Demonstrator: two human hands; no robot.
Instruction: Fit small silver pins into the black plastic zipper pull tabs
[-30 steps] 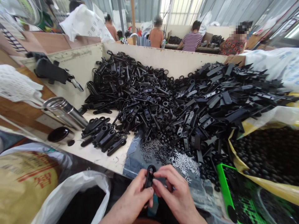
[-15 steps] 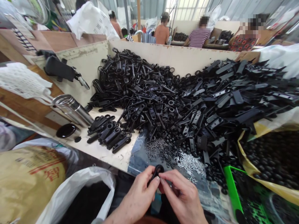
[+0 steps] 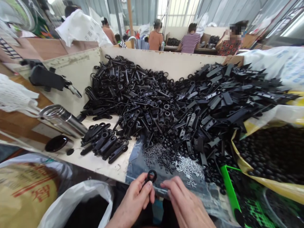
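Pinched between the thumb and fingers of my left hand (image 3: 136, 198) is a black plastic part with a ring end (image 3: 155, 177); its ring sticks up above the thumb and the rest is covered by the fingers. My right hand (image 3: 181, 198) is a little to the right, apart from the part, fingers stretched toward the left with nothing visible in them. Just beyond both hands, small silver pins (image 3: 188, 167) and tiny dark pieces (image 3: 155, 152) lie heaped on a dark sheet (image 3: 135, 163).
Large heaps of black plastic parts (image 3: 140, 91) fill the bench. Several ring-ended parts (image 3: 106, 141) lie in a row at left, near a steel flask (image 3: 65, 120). A green tray (image 3: 231, 193) and a yellow-edged bag of black balls (image 3: 273, 152) flank the right. Other people (image 3: 190, 39) sit beyond.
My right hand has moved off the black plastic part, to the right, and its fingers have straightened. The left hand keeps its hold. The view has shifted slightly.
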